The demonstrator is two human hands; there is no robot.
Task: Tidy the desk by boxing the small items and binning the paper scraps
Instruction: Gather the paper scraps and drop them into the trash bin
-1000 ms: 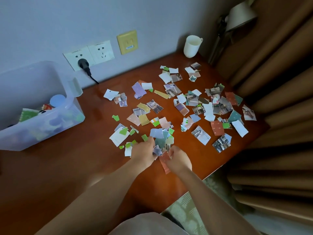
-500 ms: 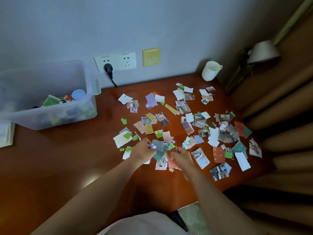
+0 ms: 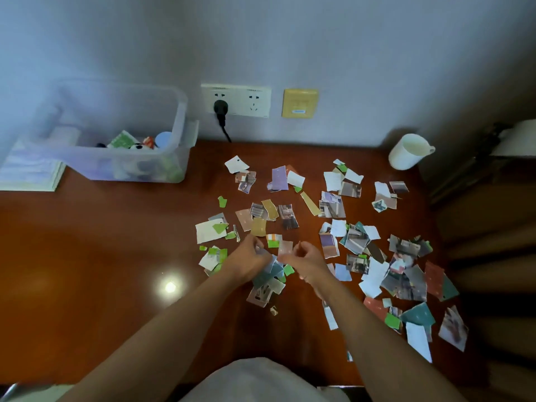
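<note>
Many torn paper scraps (image 3: 356, 242) lie scattered over the right half of the brown wooden desk (image 3: 101, 256). My left hand (image 3: 249, 261) grips a bunch of blue, teal and green scraps (image 3: 268, 278) that hang below its curled fingers. My right hand (image 3: 309, 262) is just to its right, with curled fingertips pinching the lower edge of a pale pink scrap (image 3: 285, 247). A clear plastic box (image 3: 177, 132) stands at the back left against the wall, with several small items (image 3: 139, 143) inside.
A white mug (image 3: 406, 153) stands at the back right corner. A book or pad (image 3: 29, 175) lies left of the box. A black plug (image 3: 221, 110) sits in the wall socket behind. Brown curtains (image 3: 493, 242) hang past the desk's right edge.
The view has tilted up and shifted left, so the box shows more. Both hands stay together over the pile's near-left part; the red scrap in my right hand is no longer seen.
</note>
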